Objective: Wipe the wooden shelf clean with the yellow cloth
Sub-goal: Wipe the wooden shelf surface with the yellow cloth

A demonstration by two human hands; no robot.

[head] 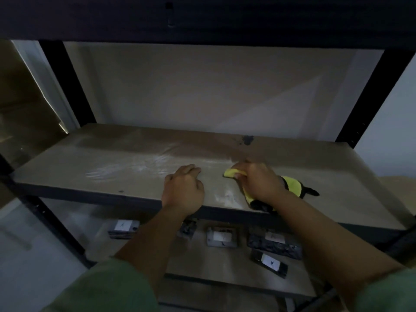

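Note:
The wooden shelf [94, 163] is a pale brown board in a black metal rack, with whitish streaks across its middle and front. My right hand [261, 181] presses the yellow cloth [291, 184], which has black edging, onto the shelf near the front right of centre. Cloth shows on both sides of the hand and at the front edge. My left hand [182, 190] rests palm down on the shelf's front edge, fingers slightly curled, holding nothing. A dark stain [247, 139] marks the board near the back wall.
Black rack uprights [67, 82] stand at the left and right [373, 95] of the shelf. A dark upper shelf beam [202, 23] hangs overhead. On the lower shelf [225, 273] lie several dark labelled packets [270, 263].

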